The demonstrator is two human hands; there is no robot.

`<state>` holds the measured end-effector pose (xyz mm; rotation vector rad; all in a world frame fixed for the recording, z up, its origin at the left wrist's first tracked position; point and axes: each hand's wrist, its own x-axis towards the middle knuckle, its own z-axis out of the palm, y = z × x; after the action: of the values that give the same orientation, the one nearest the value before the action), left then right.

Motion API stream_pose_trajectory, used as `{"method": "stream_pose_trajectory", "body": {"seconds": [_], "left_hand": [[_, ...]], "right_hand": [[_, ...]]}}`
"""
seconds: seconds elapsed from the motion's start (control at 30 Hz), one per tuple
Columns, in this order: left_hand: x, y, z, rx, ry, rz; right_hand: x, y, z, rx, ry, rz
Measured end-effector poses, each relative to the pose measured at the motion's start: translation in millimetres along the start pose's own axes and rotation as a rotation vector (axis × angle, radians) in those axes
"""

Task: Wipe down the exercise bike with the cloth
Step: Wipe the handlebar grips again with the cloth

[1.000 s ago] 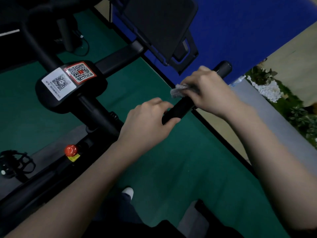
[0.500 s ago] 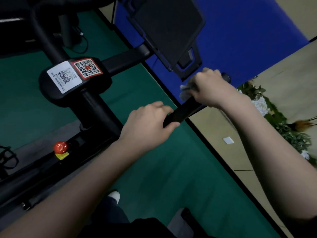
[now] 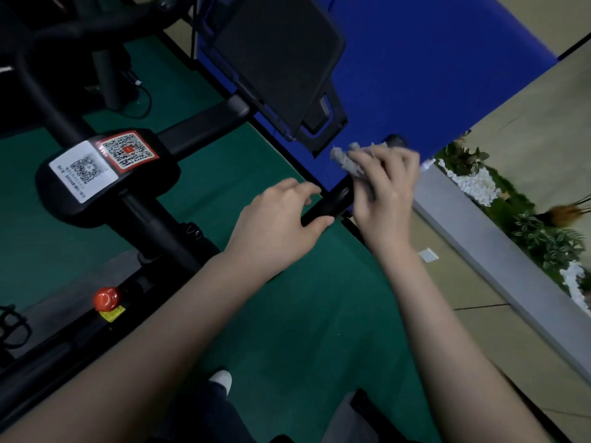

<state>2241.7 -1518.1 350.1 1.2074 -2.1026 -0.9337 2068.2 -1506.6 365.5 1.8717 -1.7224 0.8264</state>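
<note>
Wiping black tubular handlebar (image 3: 332,203): right grip (image 3: 387,190) holds bunched grey cloth (image 3: 343,159), left grip (image 3: 275,225) wraps bar; cloth may slip off.

Counts: 2 bare hands, left hand (image 3: 278,225) and right hand (image 3: 383,193). 1 grey fuzzy cloth (image 3: 345,159), in the right hand. 1 black exercise bike (image 3: 150,219). 2 stickers left of the left hand: white QR-code sticker (image 3: 83,169), red-bordered QR-code sticker (image 3: 128,151). 1 round red knob (image 3: 106,298). 1 black flat screen panel (image 3: 278,59).
</note>
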Motion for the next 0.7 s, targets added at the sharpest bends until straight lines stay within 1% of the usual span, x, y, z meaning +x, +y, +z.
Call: {"method": "stream_pose_trajectory", "body": {"seconds": [0.07, 0.1, 0.27, 0.37, 0.43, 0.53, 0.7], "left_hand": [[4.4, 1.0, 3.4, -0.010, -0.008, -0.001], [5.4, 0.4, 5.0, -0.012, -0.011, -0.005], [3.9, -3.4, 11.3, -0.042, -0.011, -0.009], [3.1, -4.4, 11.2, -0.028, -0.004, 0.009], [3.2, -4.8, 11.0, -0.016, -0.003, 0.023], [3.4, -4.9, 11.4, -0.010, -0.005, 0.031], [5.4, -5.7, 11.8, 0.001, 0.005, 0.031]], "right_hand": [[-15.7, -8.3, 9.9, 0.116, 0.145, 0.099], [-21.0, -12.1, 14.1, 0.160, 0.192, 0.144], [-30.2, -19.8, 23.8, 0.261, 0.373, 0.355], [-27.3, -32.9, 28.9, 0.396, 0.491, 0.540], [-32.9, -49.2, 32.8, 0.484, 0.528, 0.663], [-48.4, -74.1, 32.9, 0.589, 0.519, 0.812], [-41.7, -66.8, 36.5, 0.783, 0.621, 1.107]]}}
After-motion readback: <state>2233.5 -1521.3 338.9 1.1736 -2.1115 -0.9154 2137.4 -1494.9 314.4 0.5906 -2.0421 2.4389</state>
